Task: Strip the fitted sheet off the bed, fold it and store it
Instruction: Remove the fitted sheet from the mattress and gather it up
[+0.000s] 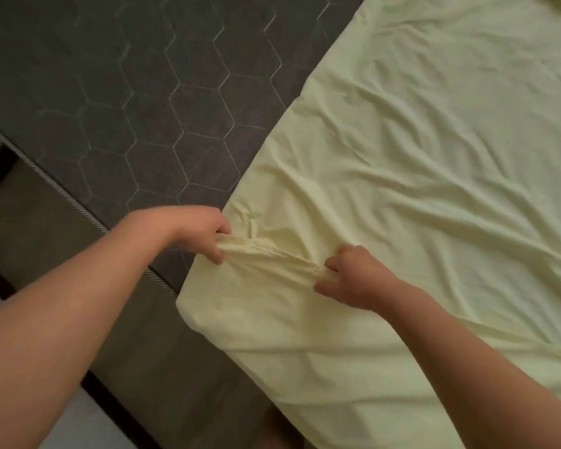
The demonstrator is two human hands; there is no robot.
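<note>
Head view, looking down at the near edge of the mattress (104,92).

I note the pale yellow sheet (418,176) lying wrinkled over the right part of the mattress. Its left edge runs diagonally from the top right down to the hands. The left part of the mattress is bare: dark grey cloth quilted in hexagons, with a striped cord (75,202) along its near edge.

I log the left hand (204,231) with fingers curled round the left end of a raised fold (272,251) of the sheet, grasping the cloth. The right hand (353,277) has its fingers curled as well, pinching the right end of the same fold. The fold runs taut between the two hands, lifted above the cloth around it. Both forearms (78,303) are bare and enter from the bottom of the view.

Below the hands the sheet wraps a rounded corner and drapes down the near side, reaching the bottom edge of the view. Left of that drape the dark side of the mattress shows. A patch of pale floor (88,422) sits at lower left.

I cannot tell whether the hem lies inside the fold.
</note>
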